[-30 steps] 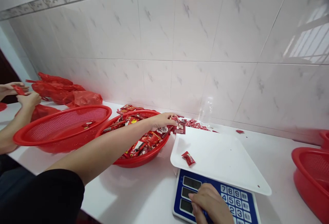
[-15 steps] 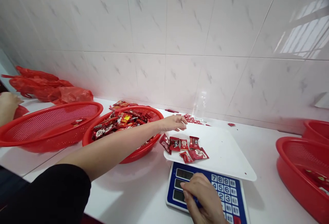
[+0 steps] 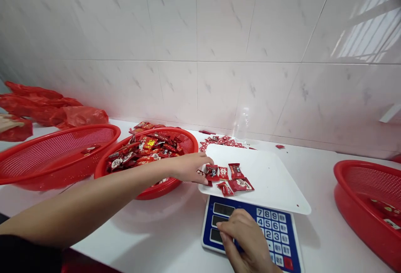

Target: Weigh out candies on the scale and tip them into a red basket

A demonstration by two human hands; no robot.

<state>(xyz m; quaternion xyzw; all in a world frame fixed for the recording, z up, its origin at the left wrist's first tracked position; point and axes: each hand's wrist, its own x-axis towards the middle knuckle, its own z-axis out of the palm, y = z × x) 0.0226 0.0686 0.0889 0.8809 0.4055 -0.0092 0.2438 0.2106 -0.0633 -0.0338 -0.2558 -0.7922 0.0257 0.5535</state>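
At the left edge of the white weighing tray, my left hand has its thumb and fingers closed around a red candy packet, partly covered by the fingers. Several more small red candy packets lie beside it on the tray. Below the tray is the blue keypad panel of the scale, with three dark displays. Over that panel rests my right hand, fingers curled in and thumb close to the index finger, nothing visible in it. It covers part of the keys and displays.
Left of the tray stands a red basket heaped with candy packets. Another red basket holds a few. A third red basket is at the right. Red plastic bags lie far left. A tiled wall backs the table.
My left hand has come down from above the tray's back left onto the candy packet at its left edge, and its fingers have closed. My right hand has stayed over the keypad.
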